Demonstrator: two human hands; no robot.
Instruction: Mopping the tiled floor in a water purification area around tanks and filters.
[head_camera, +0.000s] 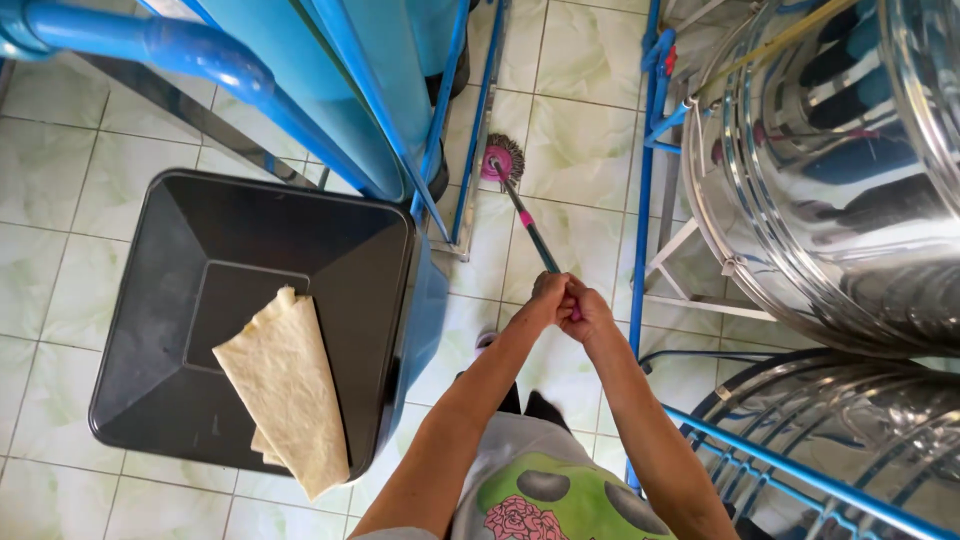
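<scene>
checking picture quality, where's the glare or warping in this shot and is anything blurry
Head view: bright reflections streak the steel tank; the wide lens bends the blue pipe and the floor tiles near the edges; daylight is even with soft shadows; both hands, left and right, and the mop look fairly sharp.

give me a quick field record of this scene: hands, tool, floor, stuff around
left hand: left hand closed round the top of the mop handle
right hand: right hand clasped on the same handle end, touching the left
tool: mop head with pink collar, down on the floor by the blue frame
floor: pale green-white tiles
left side: black bin lid with a folded beige cloth lying on it
right side: shiny steel tanks
</scene>
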